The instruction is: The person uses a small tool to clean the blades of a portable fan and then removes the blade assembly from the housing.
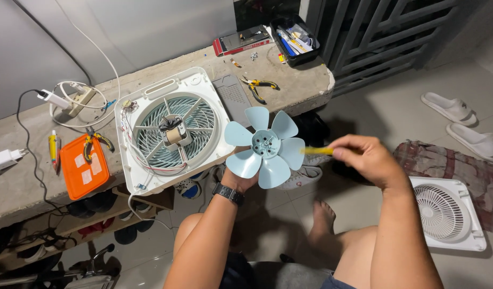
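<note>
My left hand grips a pale blue fan blade from behind and below, holding it up over my knees; most of the hand is hidden by the blade. A black watch sits on that wrist. My right hand is closed on a thin yellow tool whose tip points left toward the blade's hub. On the concrete bench to the left lies a white square fan housing with its motor and grille exposed.
On the bench: an orange box with pliers on it, a marker, a power strip and chargers, a grey panel, yellow-handled pliers, a black tray of small tools. A white fan cover on cloth, and slippers, lie on the floor at right.
</note>
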